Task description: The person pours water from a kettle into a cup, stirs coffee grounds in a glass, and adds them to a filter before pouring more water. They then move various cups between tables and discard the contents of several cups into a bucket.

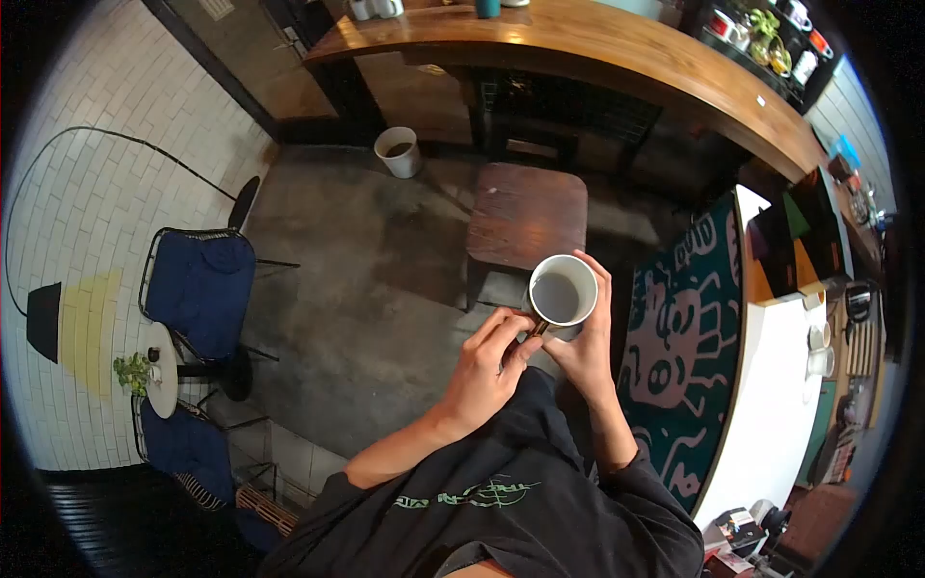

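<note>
A white mug is held up in front of my chest, and its inside looks grey from above. My left hand pinches the mug's handle, which points toward me, with thumb and fingers closed on it. Around the right side of the mug curls my right hand, its fingers along the wall and its thumb near the handle. Beyond the mug, and lower down, stands a wooden stool with a square reddish-brown seat.
A long wooden counter curves along the back. On the floor stands a white bucket. Blue chairs and a small round table are at left. To my right runs a white counter with a green painted front.
</note>
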A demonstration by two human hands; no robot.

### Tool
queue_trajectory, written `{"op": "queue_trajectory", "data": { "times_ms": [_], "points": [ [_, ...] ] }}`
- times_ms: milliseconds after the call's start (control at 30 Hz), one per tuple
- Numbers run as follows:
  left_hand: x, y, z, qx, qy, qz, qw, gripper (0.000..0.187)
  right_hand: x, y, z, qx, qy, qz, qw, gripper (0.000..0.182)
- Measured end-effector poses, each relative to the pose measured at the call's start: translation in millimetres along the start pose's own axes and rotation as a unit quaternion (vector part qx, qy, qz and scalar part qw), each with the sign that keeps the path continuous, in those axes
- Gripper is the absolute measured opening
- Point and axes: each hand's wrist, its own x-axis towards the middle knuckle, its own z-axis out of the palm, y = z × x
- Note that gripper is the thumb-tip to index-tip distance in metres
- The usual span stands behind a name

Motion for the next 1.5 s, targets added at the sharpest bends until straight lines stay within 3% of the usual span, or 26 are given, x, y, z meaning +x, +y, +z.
{"op": "queue_trajectory", "data": {
  "times_ms": [300,567,833,1033,1133,1233,1433,1500],
  "points": [
    [81.2,-64.6,-112.8,0.074,0.064,0.069,0.993,0.014,96.9,2.2,121.6,-0.028,-0.018,-0.030,0.999,0.071],
    [192.2,-104.4,-202.9,0.075,0.003,0.099,0.992,0.017,203.2,18.1,208.2,-0.004,0.023,-0.024,0.999,0.070],
    [319.2,-144.4,-271.2,0.038,-0.029,0.177,0.983,0.016,325.1,19.4,240.3,-0.073,-0.002,-0.032,0.997,0.067],
    [430.2,-168.5,-319.0,-0.011,-0.070,0.235,0.969,0.013,421.7,16.5,268.4,-0.161,0.064,-0.043,0.984,0.059],
    [485.6,-172.0,-336.9,-0.039,-0.091,0.250,0.963,0.014,471.9,17.8,277.9,-0.165,0.087,-0.023,0.982,0.063],
    [533.2,-181.2,-346.9,-0.051,-0.101,0.256,0.960,0.015,518.6,6.4,285.4,-0.080,0.094,0.005,0.992,0.073],
    [615.4,-198.7,-347.0,-0.070,-0.103,0.189,0.974,0.018,615.1,28.0,274.4,-0.185,0.002,0.028,0.982,0.081],
    [643.1,-211.1,-340.4,-0.061,-0.085,0.215,0.971,0.018,649.6,42.0,269.9,-0.208,-0.058,0.043,0.975,0.079]
  ]
}}
